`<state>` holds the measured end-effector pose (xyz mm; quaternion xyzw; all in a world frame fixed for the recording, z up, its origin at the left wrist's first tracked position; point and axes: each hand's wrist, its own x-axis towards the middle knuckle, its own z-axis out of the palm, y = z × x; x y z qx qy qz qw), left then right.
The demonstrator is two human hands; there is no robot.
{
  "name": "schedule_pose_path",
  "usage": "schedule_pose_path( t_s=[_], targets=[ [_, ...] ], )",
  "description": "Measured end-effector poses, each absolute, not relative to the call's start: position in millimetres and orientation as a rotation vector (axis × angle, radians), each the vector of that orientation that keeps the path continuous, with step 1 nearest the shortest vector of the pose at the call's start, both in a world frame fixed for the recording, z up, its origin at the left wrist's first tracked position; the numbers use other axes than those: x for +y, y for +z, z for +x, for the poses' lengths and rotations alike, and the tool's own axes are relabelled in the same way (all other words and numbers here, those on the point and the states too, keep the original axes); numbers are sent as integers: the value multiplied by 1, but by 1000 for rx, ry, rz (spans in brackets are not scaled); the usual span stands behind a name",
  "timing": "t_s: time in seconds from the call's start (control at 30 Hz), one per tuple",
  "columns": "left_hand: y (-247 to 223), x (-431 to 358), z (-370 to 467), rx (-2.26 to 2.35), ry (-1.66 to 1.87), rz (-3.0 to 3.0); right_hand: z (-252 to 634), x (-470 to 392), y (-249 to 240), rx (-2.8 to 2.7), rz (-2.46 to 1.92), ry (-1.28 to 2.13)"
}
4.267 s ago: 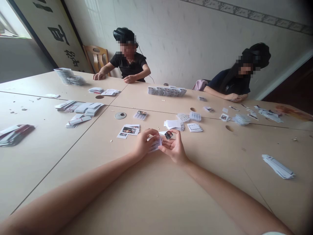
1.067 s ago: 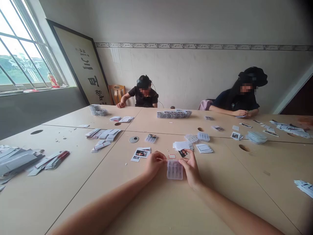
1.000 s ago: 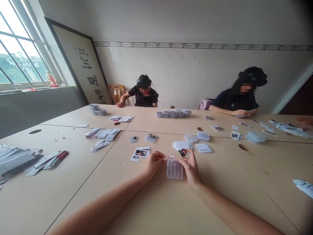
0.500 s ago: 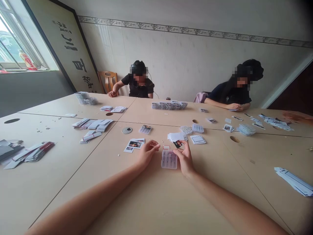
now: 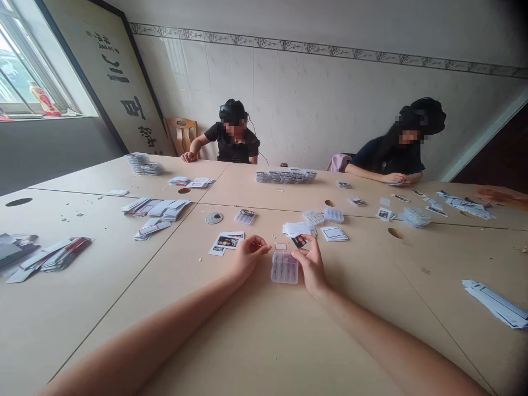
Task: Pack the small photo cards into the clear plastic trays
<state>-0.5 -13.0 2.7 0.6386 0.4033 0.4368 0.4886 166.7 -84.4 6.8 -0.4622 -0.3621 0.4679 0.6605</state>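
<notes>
A small black card with a picture (image 5: 299, 241) is held between the fingers of my right hand (image 5: 313, 269), just above the right edge of a clear compartment box (image 5: 284, 269). Dark slim items show inside the box's compartments. To the left of the box, my left hand (image 5: 248, 258) hovers with thumb and fingertips pinched together; whatever is in the pinch is too small to make out. A red-edged white label (image 5: 281, 247) lies right behind the box. Several picture cards (image 5: 226, 242) lie beside my left hand, partly overlapping.
White cards (image 5: 295, 229), bordered cards (image 5: 334, 234) and clear boxes (image 5: 334, 215) lie beyond my right hand. Paper stacks (image 5: 157, 208) cover the left side. Packed boxes (image 5: 284, 176) stand in a far row. Two people (image 5: 233, 137) sit across the table.
Both hands stay almost still, the right keeping hold of the card. The whole view has shifted very slightly.
</notes>
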Motion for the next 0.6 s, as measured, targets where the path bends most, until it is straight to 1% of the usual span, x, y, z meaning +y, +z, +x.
schedule_pose_path(
  t_s=[0.17, 0.43, 0.6],
  targets=[
    [2, -13, -1, 1000, 1055, 1532, 166, -85, 9, -822, -1052, 1064],
    [5, -19, 2, 868, 1034, 1460, 167, -84, 8, -834, -1072, 1053],
    [7, -19, 2, 871, 1020, 1488, 167, -83, 6, -834, -1057, 1034]
  ],
)
